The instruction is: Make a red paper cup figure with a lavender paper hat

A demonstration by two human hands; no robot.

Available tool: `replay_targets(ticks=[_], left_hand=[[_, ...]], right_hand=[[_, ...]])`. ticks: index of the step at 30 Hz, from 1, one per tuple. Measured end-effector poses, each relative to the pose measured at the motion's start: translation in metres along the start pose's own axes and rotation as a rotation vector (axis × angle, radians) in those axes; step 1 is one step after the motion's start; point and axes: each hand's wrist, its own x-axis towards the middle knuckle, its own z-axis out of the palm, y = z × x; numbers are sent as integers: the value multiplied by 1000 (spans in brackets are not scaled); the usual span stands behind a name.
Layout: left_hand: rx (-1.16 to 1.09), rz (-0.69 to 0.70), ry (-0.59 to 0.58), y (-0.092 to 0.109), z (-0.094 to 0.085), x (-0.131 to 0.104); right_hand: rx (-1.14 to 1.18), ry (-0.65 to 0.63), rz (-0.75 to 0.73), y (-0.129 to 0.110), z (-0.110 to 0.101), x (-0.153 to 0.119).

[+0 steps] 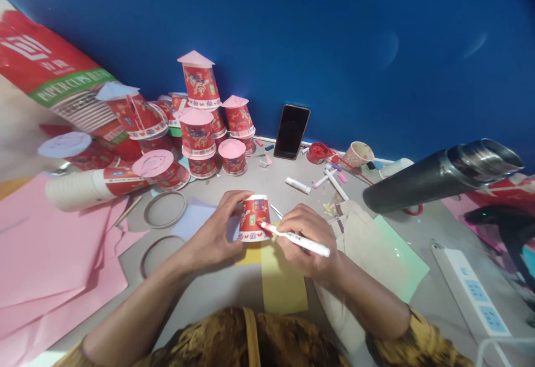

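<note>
Blue partitioning (334,49) stands behind the grey table (267,181), which I inspect remotely. Item under work: one red printed paper cup (251,220), upturned with its wide rim down, at the near middle of the table, between both hands. Left hand (215,230): curved around the cup's left side, forefinger near the top edge and thumb low; the remaining fingers are hidden from me. Right hand (309,239): closed in a writing grip on a white marker (311,244), its red end at the cup's printed face. Whether the rim touches the surface beneath, I cannot tell. My assessment: light, even strokes suit this curved wall, since hard pressure could dent thin card. The left hand should turn the cup so that the area being marked faces the tip squarely, fingers clear of fresh ink. Resting the rim flat near the yellow sheet (286,286) would steady it. Stacked cups (198,138) with pink paper tops stand well apart, behind.
</note>
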Motion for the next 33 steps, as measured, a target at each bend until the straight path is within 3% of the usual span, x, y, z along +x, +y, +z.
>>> replay_targets(ticks=[7, 15, 22, 33], left_hand=[[27, 3, 14, -2, 0, 0], [131, 21, 39, 4, -2, 2], [307, 83, 57, 0, 2, 1], [318, 68, 46, 6, 1, 1]], right_hand=[[30, -51, -6, 6, 2, -7], [-44, 35, 7, -3, -3, 4], [-9, -61, -39, 2, 4, -5], [1, -108, -44, 6, 9, -11]])
